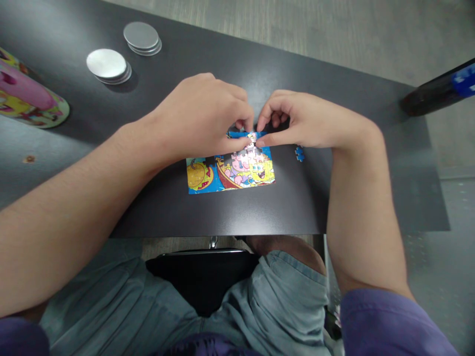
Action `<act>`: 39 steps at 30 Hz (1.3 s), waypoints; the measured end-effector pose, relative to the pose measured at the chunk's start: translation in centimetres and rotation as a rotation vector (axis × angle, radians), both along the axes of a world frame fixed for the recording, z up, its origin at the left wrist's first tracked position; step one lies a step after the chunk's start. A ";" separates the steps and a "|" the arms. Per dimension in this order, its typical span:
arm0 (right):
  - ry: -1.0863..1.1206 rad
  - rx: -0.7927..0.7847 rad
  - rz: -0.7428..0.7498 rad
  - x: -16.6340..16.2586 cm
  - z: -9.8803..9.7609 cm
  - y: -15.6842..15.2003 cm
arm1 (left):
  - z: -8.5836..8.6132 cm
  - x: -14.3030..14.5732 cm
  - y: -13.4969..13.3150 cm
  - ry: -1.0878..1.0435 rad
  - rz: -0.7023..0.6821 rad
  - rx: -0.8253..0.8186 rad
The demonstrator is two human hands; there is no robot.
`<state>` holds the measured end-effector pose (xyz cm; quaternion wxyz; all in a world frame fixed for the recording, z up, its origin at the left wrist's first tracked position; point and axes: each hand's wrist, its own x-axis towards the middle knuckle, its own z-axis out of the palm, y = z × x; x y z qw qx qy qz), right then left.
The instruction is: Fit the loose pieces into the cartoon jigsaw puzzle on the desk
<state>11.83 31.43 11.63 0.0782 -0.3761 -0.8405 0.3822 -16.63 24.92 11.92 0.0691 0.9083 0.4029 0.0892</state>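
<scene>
A small colourful cartoon jigsaw puzzle (pixel 230 173) lies flat on the dark table (pixel 230 212) in front of me. My left hand (pixel 202 118) rests over its upper left part, fingers curled, thumb and fingertips pressing on a puzzle piece (pixel 253 137) at the top edge. My right hand (pixel 304 121) meets it from the right, thumb and forefinger pinched on the same spot. One loose blue puzzle piece (pixel 300 153) lies just right of the puzzle, under my right wrist.
Two stacks of round metal lids, the left stack (pixel 109 66) and the right stack (pixel 142 38), sit at the back left. A colourful printed can (pixel 27 94) lies at the far left edge. A dark bar with a blue end (pixel 438 89) lies at the right. My lap and a chair seat (pixel 202 277) are below.
</scene>
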 end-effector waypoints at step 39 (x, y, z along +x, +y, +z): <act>0.023 0.114 -0.020 -1.3 -1.0 -0.9 | 1.5 -3.2 1.8 -0.101 0.131 -0.366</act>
